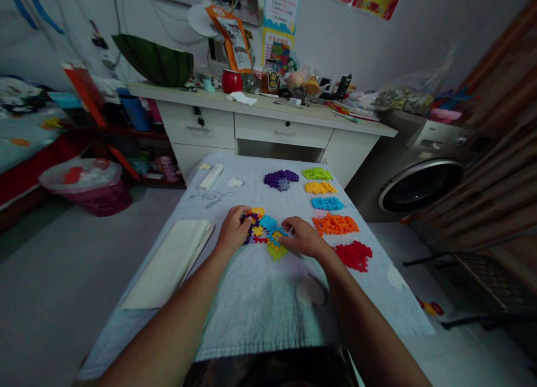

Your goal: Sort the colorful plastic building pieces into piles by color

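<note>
In the middle of the cloth-covered table lies a cluster of joined plastic gear pieces (259,230), coloured purple, yellow, blue, red and lime. My left hand (232,229) grips its left side, fingers curled round the purple pieces. At the right side, my right hand (305,237) has its thumb and fingers bent around the blue gear piece (274,237). A lime piece (277,251) sticks out at the near edge. Fingertips cover parts of the cluster, so how some pieces join cannot be seen.
Sorted piles run along the right: lime (317,174), yellow (320,188), blue (327,203), orange (335,224) and red pieces (354,256). Purple pieces (280,179) lie farther back. A folded cream cloth (168,264) and a white box (211,177) are on the left.
</note>
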A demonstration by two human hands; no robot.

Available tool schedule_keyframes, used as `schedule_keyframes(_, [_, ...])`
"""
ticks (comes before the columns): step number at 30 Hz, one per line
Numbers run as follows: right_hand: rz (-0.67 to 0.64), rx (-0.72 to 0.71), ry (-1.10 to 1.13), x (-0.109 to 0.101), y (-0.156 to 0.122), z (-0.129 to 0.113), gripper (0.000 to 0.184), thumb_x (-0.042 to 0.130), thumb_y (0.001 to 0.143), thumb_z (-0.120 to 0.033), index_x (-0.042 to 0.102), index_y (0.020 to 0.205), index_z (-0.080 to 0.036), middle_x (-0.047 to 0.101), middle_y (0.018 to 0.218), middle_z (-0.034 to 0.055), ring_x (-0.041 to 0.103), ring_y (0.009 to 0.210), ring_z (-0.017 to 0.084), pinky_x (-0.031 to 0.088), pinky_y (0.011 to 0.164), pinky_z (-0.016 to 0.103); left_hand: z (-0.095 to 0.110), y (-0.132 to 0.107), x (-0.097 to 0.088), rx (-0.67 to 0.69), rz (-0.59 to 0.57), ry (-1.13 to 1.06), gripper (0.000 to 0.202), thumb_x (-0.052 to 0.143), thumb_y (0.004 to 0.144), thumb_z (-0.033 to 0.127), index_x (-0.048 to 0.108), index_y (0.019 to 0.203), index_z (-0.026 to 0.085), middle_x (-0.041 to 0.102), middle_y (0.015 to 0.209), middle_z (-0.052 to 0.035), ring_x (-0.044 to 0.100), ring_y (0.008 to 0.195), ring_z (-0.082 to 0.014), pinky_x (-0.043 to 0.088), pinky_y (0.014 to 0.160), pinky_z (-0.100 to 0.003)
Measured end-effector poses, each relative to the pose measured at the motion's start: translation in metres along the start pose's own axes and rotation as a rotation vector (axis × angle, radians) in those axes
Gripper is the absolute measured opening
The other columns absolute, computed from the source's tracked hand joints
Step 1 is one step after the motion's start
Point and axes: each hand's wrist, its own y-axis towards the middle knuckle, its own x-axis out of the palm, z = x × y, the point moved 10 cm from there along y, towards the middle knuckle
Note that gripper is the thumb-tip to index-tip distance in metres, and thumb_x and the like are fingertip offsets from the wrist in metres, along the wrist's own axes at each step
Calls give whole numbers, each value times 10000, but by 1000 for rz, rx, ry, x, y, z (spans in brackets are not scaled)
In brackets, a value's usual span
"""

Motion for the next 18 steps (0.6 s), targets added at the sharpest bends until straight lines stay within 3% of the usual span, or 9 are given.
schedule_keyframes(6, [10, 100, 105, 12, 1, 14, 268, 662, 763, -185, 625, 1028, -172, 619, 858, 6, 532, 717, 125, 397, 661, 239, -5, 0, -1, -39, -8, -14, 264, 526, 783, 207, 642, 1021, 198, 634, 1077, -56, 597, 1066, -215, 462, 1005, -400])
schedule_keyframes(11, [86, 163, 303, 5, 0, 23, 191, 591, 737, -138, 623, 919, -185, 586, 727, -35, 529, 654, 111, 392, 591, 213, -8, 0, 1, -46, -18, -5, 267, 537, 782, 214, 647, 1025, 192, 645, 1076, -63, 607, 1048, -217, 467, 996, -405])
schedule_keyframes(14, [162, 175, 372, -16, 5, 37, 124, 593, 724, -186, 619, 845, -190, 573, 674, -42, 528, 618, 115, 392, 563, 216, -9, 0, 1, -42, -11, -11, 269, 547, 781, 221, 647, 1029, 199, 650, 1066, -58, 615, 1022, -211, 482, 969, -398])
schedule_keyframes(18, [352, 276, 275, -74, 14, 81, 102, 602, 701, -221, 604, 797, -187, 558, 638, -42, 506, 581, 121, 385, 561, 235, -10, 0, 3, -42, -21, -20, 261, 545, 787, 224, 646, 1027, 201, 655, 1063, -58, 620, 1015, -210, 488, 961, -398])
